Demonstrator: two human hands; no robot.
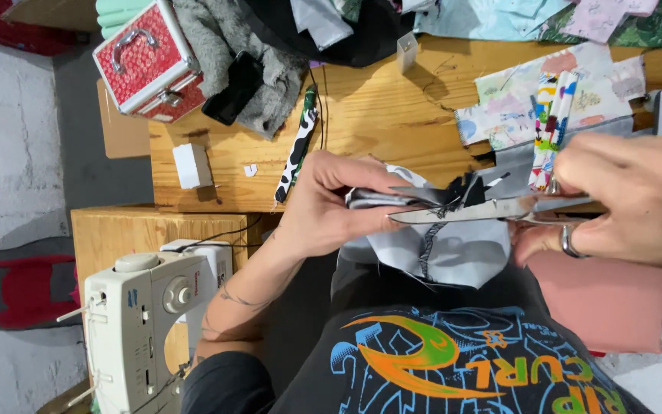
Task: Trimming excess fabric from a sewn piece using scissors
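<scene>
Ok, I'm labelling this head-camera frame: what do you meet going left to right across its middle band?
White sewing machine → left hand pinching folded grey fabric → steel scissors → right hand.

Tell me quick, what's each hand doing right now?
Left hand: closed, pinching the folded grey fabric.
Right hand: closed on the scissors, whose blades lie across the fabric.

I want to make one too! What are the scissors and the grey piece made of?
The scissors look like metal: pale, smooth, shiny blades. The grey piece looks like thin woven cloth: matt, folded soft, with frayed threads at its edge. The left hand pinches it; the right hand works the scissors.
</scene>
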